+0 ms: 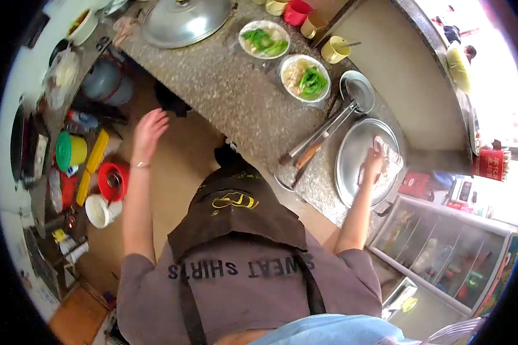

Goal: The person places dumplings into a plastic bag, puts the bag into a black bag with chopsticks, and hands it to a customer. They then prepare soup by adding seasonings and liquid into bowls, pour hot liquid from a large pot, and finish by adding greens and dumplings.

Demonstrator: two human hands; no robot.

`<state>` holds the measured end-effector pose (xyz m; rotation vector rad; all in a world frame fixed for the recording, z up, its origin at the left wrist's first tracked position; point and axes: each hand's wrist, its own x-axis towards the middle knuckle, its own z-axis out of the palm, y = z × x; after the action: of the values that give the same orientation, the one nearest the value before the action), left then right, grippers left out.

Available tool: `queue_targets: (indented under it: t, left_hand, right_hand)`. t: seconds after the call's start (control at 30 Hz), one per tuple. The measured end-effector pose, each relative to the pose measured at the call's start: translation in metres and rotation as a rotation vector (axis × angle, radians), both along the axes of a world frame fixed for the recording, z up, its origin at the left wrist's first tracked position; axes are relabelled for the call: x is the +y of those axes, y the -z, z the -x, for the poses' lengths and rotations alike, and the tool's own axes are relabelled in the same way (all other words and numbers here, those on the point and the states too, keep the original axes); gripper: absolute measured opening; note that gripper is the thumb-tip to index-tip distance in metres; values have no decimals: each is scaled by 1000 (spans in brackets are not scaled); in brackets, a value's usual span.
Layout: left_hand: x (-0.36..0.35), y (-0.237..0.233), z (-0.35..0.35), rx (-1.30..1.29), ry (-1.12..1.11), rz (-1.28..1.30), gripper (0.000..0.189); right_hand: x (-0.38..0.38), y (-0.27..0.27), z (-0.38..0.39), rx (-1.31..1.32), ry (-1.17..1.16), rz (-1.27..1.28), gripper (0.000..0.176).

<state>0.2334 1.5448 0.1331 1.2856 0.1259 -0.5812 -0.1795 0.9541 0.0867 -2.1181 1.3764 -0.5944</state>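
Note:
My right hand [373, 165] is closed around a pale cloth with reddish marks [390, 158], over the middle of a wide, round metal lid [354, 146] at the counter's right end. The hand and cloth hide the lid's centre. My left hand [151, 133] hangs in the air off the counter's left side, fingers loosely stretched out and holding nothing. Beside the lid lie long-handled strainers [360, 95], their wooden handles pointing toward me, with a white bowl [351, 80] under the mesh end.
Two bowls with green leaves, a nearer one [306, 79] and a farther one [265, 40], stand on the stone counter [230, 86]. A domed metal lid [184, 23] lies at the far left. Yellow cups [335, 50] line the back. Buckets [114, 179] stand left; a glass-topped cabinet [437, 247] is right.

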Motion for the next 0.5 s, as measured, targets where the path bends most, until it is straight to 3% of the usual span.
queue_targets:
  t: [0.07, 0.1, 0.17, 0.23, 0.27, 0.37, 0.43, 0.47, 0.5]
  left_hand:
    - [-85, 37, -37, 90, 222, 66, 35]
    - [-122, 54, -45, 159, 327, 159, 35]
    - [-195, 82, -63, 447, 374, 66, 39]
    - [-251, 118, -71, 518, 513, 37, 48]
    - [-278, 109, -68, 508, 531, 2, 53]
    - [-336, 117, -70, 502, 525, 16, 52]
    - [-361, 115, -66, 610, 382, 117, 47]
    - [-369, 116, -65, 706, 323, 149, 30]
    - [-373, 125, -69, 715, 338, 143, 30]
  right_hand:
    - [62, 12, -83, -348, -80, -405, 34]
    - [67, 58, -113, -275, -114, -420, 34]
    - [109, 68, -186, -771, 284, -883, 37]
    - [105, 93, -229, -804, 413, -794, 37]
    - [104, 103, -243, -830, 533, -686, 37]
    - [91, 90, -256, -869, 530, -857, 21]
    - [83, 90, -262, -896, 527, -939, 13]
    - [84, 96, -261, -901, 580, -933, 11]
    - [85, 104, -257, -907, 634, -925, 9]
